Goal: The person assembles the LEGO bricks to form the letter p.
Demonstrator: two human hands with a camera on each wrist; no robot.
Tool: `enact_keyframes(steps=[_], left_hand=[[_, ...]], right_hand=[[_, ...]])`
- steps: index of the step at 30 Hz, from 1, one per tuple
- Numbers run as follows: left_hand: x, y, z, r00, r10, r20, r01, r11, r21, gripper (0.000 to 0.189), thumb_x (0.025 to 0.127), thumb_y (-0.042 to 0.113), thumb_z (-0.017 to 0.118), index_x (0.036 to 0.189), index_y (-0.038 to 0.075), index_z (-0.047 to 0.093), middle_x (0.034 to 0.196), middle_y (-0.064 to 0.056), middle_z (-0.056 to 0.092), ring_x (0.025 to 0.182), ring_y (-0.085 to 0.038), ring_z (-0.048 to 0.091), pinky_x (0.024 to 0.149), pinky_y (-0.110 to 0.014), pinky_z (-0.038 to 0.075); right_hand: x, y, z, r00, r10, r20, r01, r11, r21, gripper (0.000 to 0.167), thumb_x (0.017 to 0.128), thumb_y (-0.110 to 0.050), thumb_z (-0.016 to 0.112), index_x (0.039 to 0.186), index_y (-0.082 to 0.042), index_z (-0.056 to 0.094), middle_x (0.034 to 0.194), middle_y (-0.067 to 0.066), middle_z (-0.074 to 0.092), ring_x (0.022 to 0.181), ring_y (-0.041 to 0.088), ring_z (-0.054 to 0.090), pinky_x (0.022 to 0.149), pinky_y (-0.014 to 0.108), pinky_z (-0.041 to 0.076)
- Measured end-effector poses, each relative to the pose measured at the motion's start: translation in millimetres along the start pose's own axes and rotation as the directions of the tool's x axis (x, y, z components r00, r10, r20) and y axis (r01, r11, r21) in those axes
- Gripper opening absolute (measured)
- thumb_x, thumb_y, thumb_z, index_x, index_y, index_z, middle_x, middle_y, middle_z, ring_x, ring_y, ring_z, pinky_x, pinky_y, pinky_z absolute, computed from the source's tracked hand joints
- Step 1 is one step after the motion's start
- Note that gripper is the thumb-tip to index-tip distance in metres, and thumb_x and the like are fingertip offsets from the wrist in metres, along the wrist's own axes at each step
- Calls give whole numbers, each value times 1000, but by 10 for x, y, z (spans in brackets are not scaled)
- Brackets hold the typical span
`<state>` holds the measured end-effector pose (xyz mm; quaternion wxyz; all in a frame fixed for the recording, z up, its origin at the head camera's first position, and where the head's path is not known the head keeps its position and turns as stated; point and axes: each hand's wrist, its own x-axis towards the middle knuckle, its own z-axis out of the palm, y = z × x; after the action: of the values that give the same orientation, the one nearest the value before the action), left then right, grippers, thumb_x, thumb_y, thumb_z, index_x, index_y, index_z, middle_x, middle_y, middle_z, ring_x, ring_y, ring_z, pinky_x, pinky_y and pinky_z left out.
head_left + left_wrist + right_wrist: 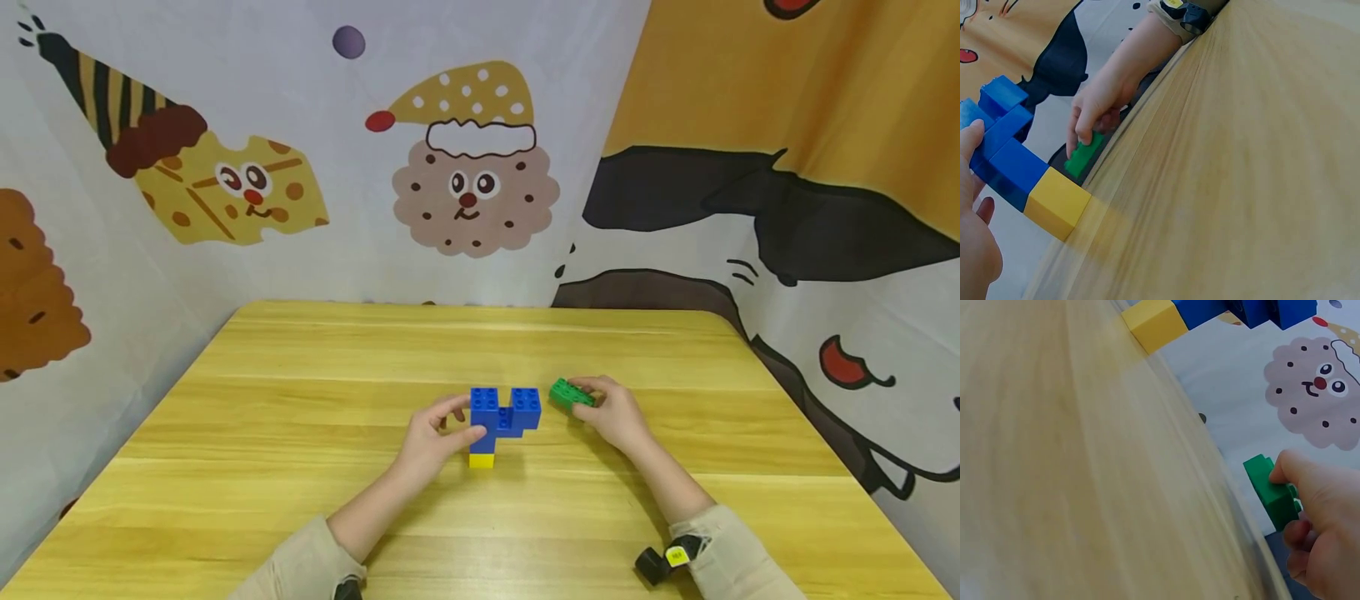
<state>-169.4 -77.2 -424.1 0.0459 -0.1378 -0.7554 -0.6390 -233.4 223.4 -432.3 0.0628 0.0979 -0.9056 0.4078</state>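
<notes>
A stack of blue building bricks (484, 417) stands upright on a yellow brick (482, 460), with a blue arm stepping out to its right and studs on top. My left hand (435, 437) grips the stack from the left side, thumb in front. In the left wrist view the yellow brick (1058, 203) forms the stack's base, at the wooden surface. My right hand (617, 414) pinches a green brick (570, 393) between thumb and fingers, just right of the blue arm. The right wrist view shows the green brick (1270, 492) tilted, its studs turned toward the palm.
Both hands work over a wooden table (300, 492) with rounded far corners. Behind it hangs a cloth backdrop (300, 267) printed with cartoon food figures. A black strap device (667, 560) is worn on the right wrist, by the beige sleeve.
</notes>
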Motion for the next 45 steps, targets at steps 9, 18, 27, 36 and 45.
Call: enact_keyframes(steps=[9,18,27,36,45], left_hand=[[-10,1,-2,1000,-6,1,6,1000,14,40,81,18,78,119,11,68,91,-1,58,79,-24,43,62,-26,32],[-4,-8,-3,1000,-6,3,6,1000,3,40,81,18,78,119,11,68,91,-2,57,75,-22,40,57,-24,30],[3,2,0,1000,-7,2,7,1000,-1,40,81,18,78,119,11,68,91,-2,57,74,-22,41,56,-23,31],[9,-10,-2,1000,11,3,-12,1000,14,40,81,19,78,119,12,68,90,-2,58,80,-24,44,60,-25,32],[8,9,11,1000,-10,-7,9,1000,-5,38,82,10,76,119,6,67,91,-6,58,87,-28,45,66,-29,32]], right_hand=[[0,-93,-73,995,-95,-35,98,992,76,40,79,2,69,119,-6,67,102,11,61,62,23,48,49,25,41],[-11,-239,-175,981,-188,-44,193,969,156,40,81,4,68,120,-3,65,103,12,59,63,25,47,49,24,41],[-44,-439,-253,961,-271,-57,277,940,200,39,82,6,66,119,-5,67,103,9,58,62,19,47,49,23,43],[-159,-796,-340,938,-342,-65,347,916,199,39,79,13,65,117,2,66,102,11,59,59,12,43,48,21,39],[-318,-1146,-442,909,-411,-70,416,889,191,38,77,16,65,114,7,65,99,11,59,58,10,39,47,22,36]])
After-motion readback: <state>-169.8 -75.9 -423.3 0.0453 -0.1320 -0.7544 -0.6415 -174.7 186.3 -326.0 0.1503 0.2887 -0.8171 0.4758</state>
